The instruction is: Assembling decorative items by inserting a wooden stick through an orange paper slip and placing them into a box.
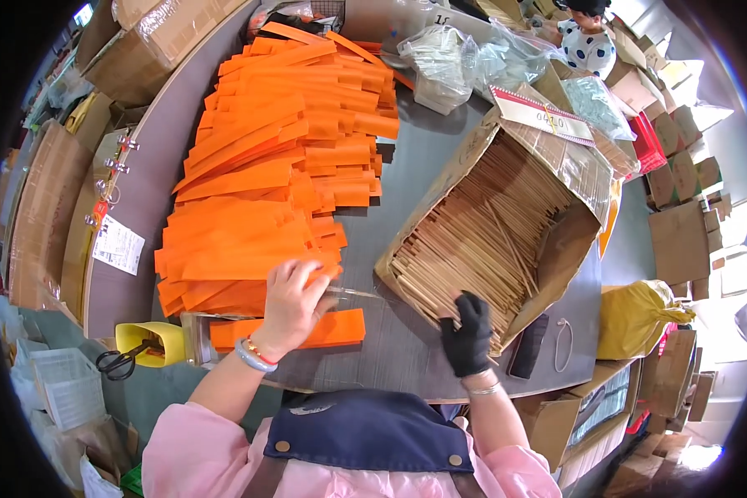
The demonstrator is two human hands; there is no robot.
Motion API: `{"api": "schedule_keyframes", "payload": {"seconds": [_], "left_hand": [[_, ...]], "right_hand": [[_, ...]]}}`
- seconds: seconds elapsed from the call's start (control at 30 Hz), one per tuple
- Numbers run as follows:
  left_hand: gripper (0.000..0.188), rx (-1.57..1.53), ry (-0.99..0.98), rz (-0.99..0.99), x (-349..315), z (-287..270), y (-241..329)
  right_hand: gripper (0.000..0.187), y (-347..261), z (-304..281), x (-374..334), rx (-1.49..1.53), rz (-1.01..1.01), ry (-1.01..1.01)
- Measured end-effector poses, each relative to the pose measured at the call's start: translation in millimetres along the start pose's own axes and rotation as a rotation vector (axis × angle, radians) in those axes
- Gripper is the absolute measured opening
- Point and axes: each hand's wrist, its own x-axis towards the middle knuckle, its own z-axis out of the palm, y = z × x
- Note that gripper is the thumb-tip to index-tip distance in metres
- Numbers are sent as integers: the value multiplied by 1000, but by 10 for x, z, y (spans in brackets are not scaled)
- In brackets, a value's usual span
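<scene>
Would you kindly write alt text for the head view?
A person's bare left hand is by a pile of orange strips on a gray table; the black-gloved right hand is at an open cardboard box of thin wooden sticks.

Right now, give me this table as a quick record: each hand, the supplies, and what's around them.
Left hand: bare, fingers bent, at the near end of the orange strips; grip unclear
Right hand: black glove, at the near side of the cardboard box; grip unclear
Strips: large overlapping pile, left side of the tabletop
Box contents: many thin wooden sticks
Left edge: scissors at a yellow container
Far right: person in a spotted top
</scene>
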Motion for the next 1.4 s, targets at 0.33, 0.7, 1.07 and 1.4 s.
{"api": "schedule_keyframes", "payload": {"seconds": [0.33,0.7,1.07,1.4], "left_hand": [[32,-427,-132,-137,-650,447,-68],[33,-479,-181,-187,-648,446,-80],[15,-598,-204,-146,-670,433,-146],[13,-570,-257,-18,-536,345,24]], "right_hand": [[20,334,-28,4,-407,-68,-225],[8,185,-290,-6,-318,76,-182],[13,-122,-344,-198,106,140,-430],[18,-401,-217,-129,-191,-151,-655]]}}
